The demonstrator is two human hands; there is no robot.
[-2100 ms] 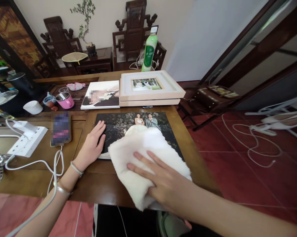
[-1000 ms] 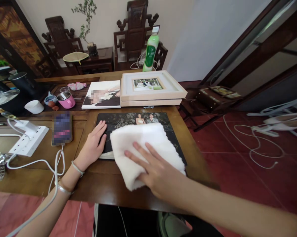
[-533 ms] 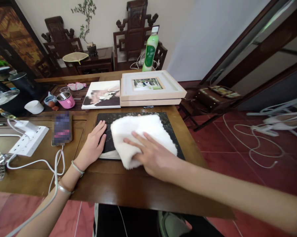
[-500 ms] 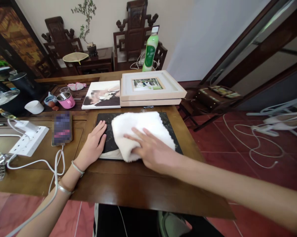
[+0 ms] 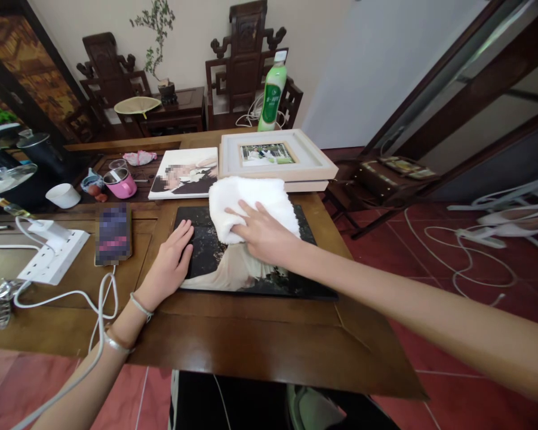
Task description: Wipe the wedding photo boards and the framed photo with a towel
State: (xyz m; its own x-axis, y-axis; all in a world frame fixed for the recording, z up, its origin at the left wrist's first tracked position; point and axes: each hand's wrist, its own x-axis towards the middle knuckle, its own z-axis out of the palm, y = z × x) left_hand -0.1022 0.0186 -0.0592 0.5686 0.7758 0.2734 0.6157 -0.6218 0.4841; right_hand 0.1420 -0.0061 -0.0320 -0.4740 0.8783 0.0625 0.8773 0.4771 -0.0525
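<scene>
A dark photo panel (image 5: pixel 210 263) lies flat on the table, a pale flowing dress showing in its lower part. On the panel's upper part rests a folded, fluffy white towel (image 5: pixel 260 200), which also hides part of the picture. My right hand (image 5: pixel 264 230) presses down on this towel, fingers over the top and the thumb by its folded front edge. At the panel's left edge, my left hand (image 5: pixel 172 257) lies flat with fingers stretched out, holding nothing.
Behind the panel are stacked photo frames (image 5: pixel 275 173), a white-edged photo canvas (image 5: pixel 186 186) and a green bottle (image 5: pixel 273 95). To the left are a phone (image 5: pixel 113 233), power strip (image 5: pixel 56 257), pink cup (image 5: pixel 122 184) and white cup (image 5: pixel 62 195). A white cable (image 5: pixel 102 310) crosses my left forearm.
My right hand has slid the towel away from me, up to the panel's far edge near the frames. More of the panel's picture shows. My left hand has stayed in place.
</scene>
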